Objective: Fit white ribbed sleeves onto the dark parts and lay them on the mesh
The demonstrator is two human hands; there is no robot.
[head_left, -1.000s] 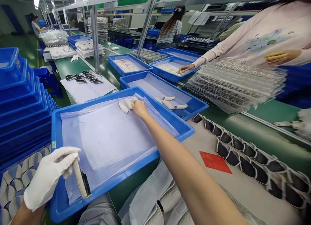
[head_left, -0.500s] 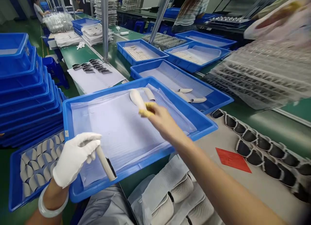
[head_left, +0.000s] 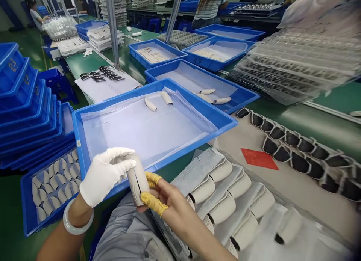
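Note:
My left hand [head_left: 105,174], in a white glove, is closed round the top of a white curved plastic shell [head_left: 137,181] held upright in front of my lap. My right hand [head_left: 162,199], bare with yellow finger cots on thumb and forefinger, pinches the same shell from the right and below. Both hands hover just in front of the near rim of a blue tray [head_left: 79,141] lined with a clear plastic sheet. Two white shells [head_left: 158,100] lie at the far end of that tray.
A low blue tray [head_left: 26,216] of white shells sits at my lower left, beside stacked blue trays [head_left: 25,103]. White shells in sleeves [head_left: 222,193] lie at my right, then a red card [head_left: 258,159] and a row of dark shells [head_left: 296,144]. Other people work farther off.
My right hand pulled back from the far end of the tray, leaving a shell there, and now grips the shell that my left hand holds. My left hand moved right and up.

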